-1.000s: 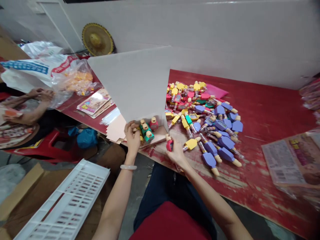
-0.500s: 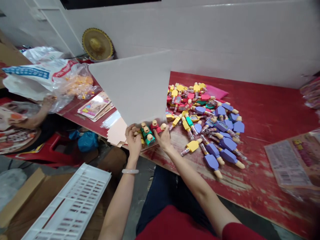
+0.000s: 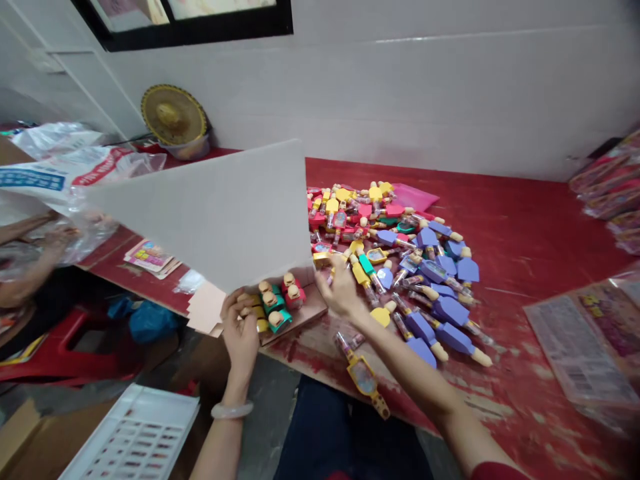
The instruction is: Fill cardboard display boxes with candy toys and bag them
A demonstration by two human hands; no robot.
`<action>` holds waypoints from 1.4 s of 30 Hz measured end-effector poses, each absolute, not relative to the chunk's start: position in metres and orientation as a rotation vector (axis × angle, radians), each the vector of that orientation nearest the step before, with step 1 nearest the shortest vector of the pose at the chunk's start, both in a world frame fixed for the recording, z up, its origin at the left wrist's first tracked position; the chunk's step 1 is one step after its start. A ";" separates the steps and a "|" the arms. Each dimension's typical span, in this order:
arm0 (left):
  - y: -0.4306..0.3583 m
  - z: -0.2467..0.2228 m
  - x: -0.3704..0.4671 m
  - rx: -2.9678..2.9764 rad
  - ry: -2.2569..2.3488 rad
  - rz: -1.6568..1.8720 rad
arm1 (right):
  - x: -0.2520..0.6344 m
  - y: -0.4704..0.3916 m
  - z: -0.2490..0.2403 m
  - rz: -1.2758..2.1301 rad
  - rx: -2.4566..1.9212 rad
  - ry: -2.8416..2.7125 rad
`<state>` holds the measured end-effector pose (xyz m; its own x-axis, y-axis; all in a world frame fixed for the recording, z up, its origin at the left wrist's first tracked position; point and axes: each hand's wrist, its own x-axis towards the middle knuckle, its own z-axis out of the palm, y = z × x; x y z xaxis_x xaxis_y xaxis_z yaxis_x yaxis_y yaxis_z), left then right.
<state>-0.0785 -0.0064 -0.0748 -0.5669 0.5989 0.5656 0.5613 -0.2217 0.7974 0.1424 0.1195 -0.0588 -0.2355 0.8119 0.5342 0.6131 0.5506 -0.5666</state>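
Note:
An open box [image 3: 311, 313] with a raised grey lid flap [image 3: 235, 213] stands at the table's front edge. Inside lie green toys [image 3: 273, 300] and red toys [image 3: 293, 292] with tan knobs. My left hand [image 3: 241, 327], a pale bracelet at its wrist, is curled over dark yellow toys [image 3: 261, 317] at the box's left end, its fingertips partly hidden. Right of the flap, my right hand [image 3: 341, 287] has thumb and forefinger at a yellow toy [image 3: 321, 259] by the pile. A yellow-framed toy [image 3: 363, 375] lies near the table edge.
Purple toys [image 3: 453, 310] spread over the red table [image 3: 520, 227]. Wrapped packages [image 3: 590, 333] lie at the right. Cards [image 3: 153, 257] and plastic bags are at the left, beside another person's hands [image 3: 60, 237]. A white crate [image 3: 137, 433] is below.
My right hand has left the red toys in the box and moved right to the pile. A yellow-framed toy now lies near the front edge. The view has shifted, showing more window.

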 end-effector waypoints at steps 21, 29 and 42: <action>-0.007 -0.083 -0.087 1.498 2.083 1.911 | 0.285 0.173 0.048 0.490 -1.612 -2.089; -0.006 -0.008 -0.059 2.388 1.855 1.329 | 0.185 0.065 0.100 0.396 -1.459 -2.536; 0.014 -0.027 -0.063 2.575 1.773 0.841 | 0.090 0.115 0.041 0.398 -1.590 -2.784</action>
